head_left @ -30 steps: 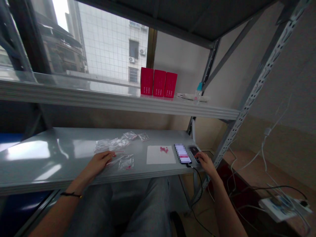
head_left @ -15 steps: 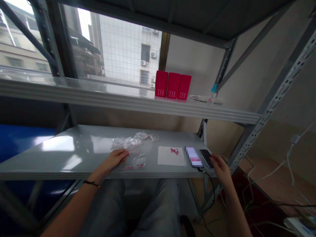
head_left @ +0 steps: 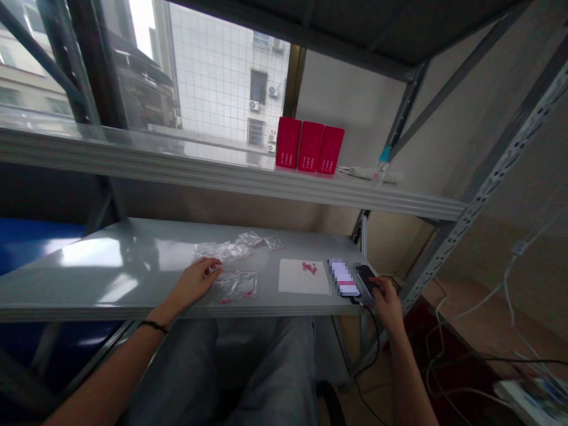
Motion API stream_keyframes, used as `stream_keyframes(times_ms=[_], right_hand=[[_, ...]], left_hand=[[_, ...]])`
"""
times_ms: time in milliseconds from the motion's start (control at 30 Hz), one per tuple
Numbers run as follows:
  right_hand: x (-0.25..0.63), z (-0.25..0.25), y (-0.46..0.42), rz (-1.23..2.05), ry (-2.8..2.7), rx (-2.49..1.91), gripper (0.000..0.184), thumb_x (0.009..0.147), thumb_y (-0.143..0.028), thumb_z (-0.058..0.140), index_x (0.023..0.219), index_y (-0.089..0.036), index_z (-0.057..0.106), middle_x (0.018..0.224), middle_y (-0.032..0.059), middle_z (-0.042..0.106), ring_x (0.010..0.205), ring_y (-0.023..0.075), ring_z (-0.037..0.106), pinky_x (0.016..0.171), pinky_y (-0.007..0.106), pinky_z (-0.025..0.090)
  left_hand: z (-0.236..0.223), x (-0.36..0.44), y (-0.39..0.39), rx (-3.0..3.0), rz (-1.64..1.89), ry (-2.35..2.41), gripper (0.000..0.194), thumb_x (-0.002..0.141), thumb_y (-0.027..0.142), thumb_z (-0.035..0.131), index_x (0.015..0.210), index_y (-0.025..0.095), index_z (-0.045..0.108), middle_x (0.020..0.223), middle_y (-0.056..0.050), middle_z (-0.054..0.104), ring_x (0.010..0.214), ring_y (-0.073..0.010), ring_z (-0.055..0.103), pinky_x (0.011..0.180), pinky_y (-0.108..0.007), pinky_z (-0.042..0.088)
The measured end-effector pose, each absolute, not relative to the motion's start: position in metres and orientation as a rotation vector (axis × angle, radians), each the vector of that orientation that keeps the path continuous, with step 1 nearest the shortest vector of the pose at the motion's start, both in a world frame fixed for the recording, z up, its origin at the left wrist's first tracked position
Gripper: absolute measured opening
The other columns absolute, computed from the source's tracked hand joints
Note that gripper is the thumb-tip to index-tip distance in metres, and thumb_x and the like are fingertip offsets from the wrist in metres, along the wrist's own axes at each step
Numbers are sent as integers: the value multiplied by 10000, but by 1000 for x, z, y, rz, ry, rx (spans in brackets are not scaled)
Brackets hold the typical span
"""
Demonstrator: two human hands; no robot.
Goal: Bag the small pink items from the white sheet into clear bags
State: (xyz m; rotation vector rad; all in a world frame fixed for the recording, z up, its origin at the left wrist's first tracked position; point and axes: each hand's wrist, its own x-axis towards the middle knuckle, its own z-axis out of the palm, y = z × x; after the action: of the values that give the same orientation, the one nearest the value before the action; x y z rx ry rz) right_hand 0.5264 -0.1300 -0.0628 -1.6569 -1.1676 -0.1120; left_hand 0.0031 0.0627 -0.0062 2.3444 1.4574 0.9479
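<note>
1. Nearest, jeans-clad legs (head_left: 279,367) sit below the white paper (head_left: 293,287), under the front edge of the counter (head_left: 146,290).
2. The left hand (head_left: 199,281) rests well to the left of the white paper, at the left end of the front plastic bags (head_left: 235,286). Its fingers are loosely curled; I cannot tell whether they pinch anything.
3. The right hand (head_left: 385,296) is to the right of the white paper, its fingers bent and touching the dark phone (head_left: 366,279); whether they grip it, I cannot tell.
4. The front plastic bags lie flat to the left of the white paper, with small pink bits inside.
5. The lit phone (head_left: 343,278) lies just right of the white paper, between it and the dark phone, with a black cable (head_left: 377,343) at its near end.
6. Small pink pieces (head_left: 309,268) lie clustered on the white paper, toward its far edge.
7. More clear bags (head_left: 231,248) are heaped beyond and left of the white paper.
8. Farthest, above and beyond the white paper, three red boxes (head_left: 310,145) stand upright on a shelf (head_left: 222,177), with a blue-capped bottle (head_left: 382,168) to their right.
</note>
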Motion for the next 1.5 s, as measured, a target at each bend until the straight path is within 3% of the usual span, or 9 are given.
stream_keyframes(times_ms=[133,300,533,667,800,900,1033,1233,1500], right_hand=[[555,-61,-118,-15,-1208,-1661,379,807,-391,457,1113,-206,581,1071,116,734,1063,285,654,975,468,462],[567,-71,-128,-111,-1143,-1640,359,829,-370,436,1121,-220,580,1107,115,718,1091,275,639,973,454,461],[576,-80,-136,-16,-1151,-1641,346,881,-452,443,1052,-209,620,1056,123,733,1029,276,661,945,448,484],[578,-79,-134,-18,-1192,-1672,352,879,-457,444,1040,-211,639,1040,116,743,1028,275,663,956,447,481],[582,-76,-132,-26,-1211,-1700,314,861,-430,447,986,-222,647,1015,94,744,1019,271,663,954,445,478],[584,-75,-130,-25,-1234,-1708,311,862,-419,440,990,-225,645,1015,91,741,1020,268,661,950,436,479],[584,-72,-129,-25,-1266,-1713,294,868,-411,443,968,-237,657,1024,80,732,1034,262,657,959,424,476],[576,-52,-142,-58,-1235,-1671,309,891,-407,443,977,-217,670,1049,96,721,1033,266,646,953,418,472],[457,-13,-164,31,-1093,-1366,289,933,-457,536,1057,-221,649,1009,86,718,967,261,652,851,368,503]], left_hand=[[-4,-13,77,2401,1052,1558,472,877,481,430,1141,165,660,1142,-137,654,977,-272,637,922,-360,478],[1,-32,108,2589,965,1620,444,819,391,518,1128,124,689,1187,-188,671,1160,-363,577,1068,-481,360],[-1,-35,127,2621,556,1669,457,899,368,435,1185,108,679,1122,-161,732,1036,-333,623,921,-411,443],[-2,-30,128,2783,589,1622,411,855,334,470,1100,95,698,1135,-164,732,1121,-331,593,1022,-429,389],[-3,-26,130,2836,532,1694,467,796,277,489,1183,80,659,1235,-164,706,1203,-306,561,1082,-410,344],[-6,-25,133,2865,455,1688,513,856,288,430,1260,39,624,1294,-190,675,1190,-300,573,1078,-406,346],[-8,-24,134,2857,366,1692,494,927,335,359,1180,63,684,1201,-170,720,1081,-296,623,1028,-394,396],[-1,-21,117,2746,581,1890,479,982,377,294,1108,128,683,1096,-123,724,1054,-274,621,892,-337,470],[23,-5,64,2560,1240,1753,424,961,435,357,1071,166,665,1050,-111,712,1038,-287,612,950,-389,470]])
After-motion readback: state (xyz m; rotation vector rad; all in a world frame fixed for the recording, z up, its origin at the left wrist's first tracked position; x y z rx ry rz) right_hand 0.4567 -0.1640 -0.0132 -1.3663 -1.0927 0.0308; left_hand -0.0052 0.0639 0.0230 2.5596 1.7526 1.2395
